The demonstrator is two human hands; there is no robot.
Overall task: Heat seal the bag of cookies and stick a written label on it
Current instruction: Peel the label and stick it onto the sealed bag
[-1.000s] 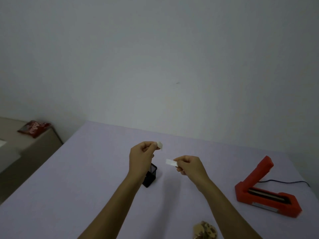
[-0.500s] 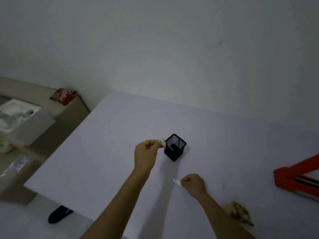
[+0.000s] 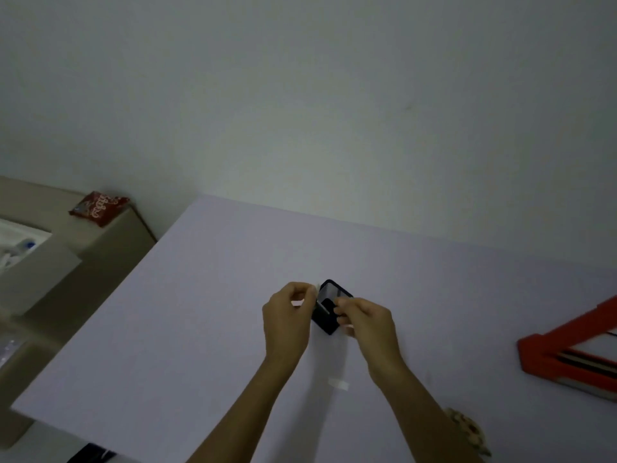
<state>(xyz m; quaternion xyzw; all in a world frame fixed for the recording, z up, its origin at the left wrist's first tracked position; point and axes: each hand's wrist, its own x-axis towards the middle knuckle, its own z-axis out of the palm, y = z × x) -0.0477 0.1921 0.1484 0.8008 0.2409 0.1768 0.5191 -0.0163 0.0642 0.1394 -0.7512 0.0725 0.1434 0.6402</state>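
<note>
Bag of cookies (image 3: 467, 432): at the near edge of the pale table (image 3: 207, 315), partly hidden behind the right forearm, well apart from the open red heat sealer (image 3: 567, 352) at far right; whether it is sealed cannot be told, and no label shows on it. Small white label (image 3: 338, 384): flat on the table between the forearms, not yet stuck, so labelling is judged outstanding. Left hand (image 3: 288, 317) pinches a small white scrap (image 3: 313, 289) beside the black mesh pen holder (image 3: 329, 307); right hand (image 3: 364, 320) is curled over the holder's mouth, pinching something too small to identify.
</note>
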